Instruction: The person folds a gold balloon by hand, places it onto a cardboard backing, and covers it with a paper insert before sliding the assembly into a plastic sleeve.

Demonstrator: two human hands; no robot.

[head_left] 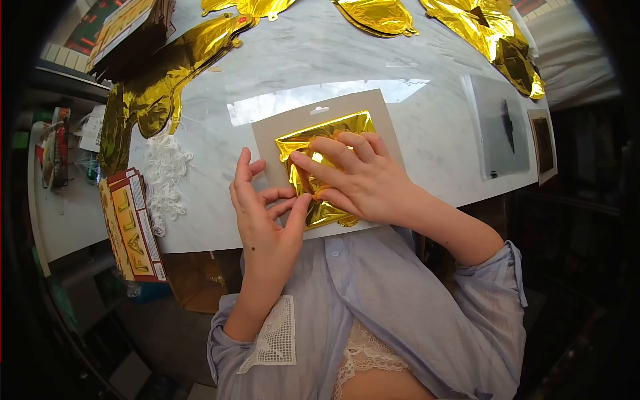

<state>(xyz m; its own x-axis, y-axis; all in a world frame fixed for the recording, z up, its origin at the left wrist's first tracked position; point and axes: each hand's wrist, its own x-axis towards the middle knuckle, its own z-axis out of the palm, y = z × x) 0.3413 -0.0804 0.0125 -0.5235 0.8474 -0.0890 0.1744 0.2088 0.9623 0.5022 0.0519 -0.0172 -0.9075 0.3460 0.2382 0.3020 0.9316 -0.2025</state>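
Note:
A folded gold foil sheet [358, 125] lies on a grey-brown card [270, 133] with a hanging hole near its top edge. The card rests at the table's front edge. My right hand [363, 175] lies over the foil with its fingers spread, pressing it down and hiding part of it. At the foil's lower left edge is my left hand [267, 217], fingers apart, with thumb and fingertips touching the foil. Neither hand is closed round anything.
White strings [167, 177] lie in a heap at the left, beside printed cards [137, 227]. Gold foil pieces [373, 15] line the far edge. A card stack [130, 37] stands far left. Clear plastic sleeves [497, 130] and a framed brown card [543, 143] lie right.

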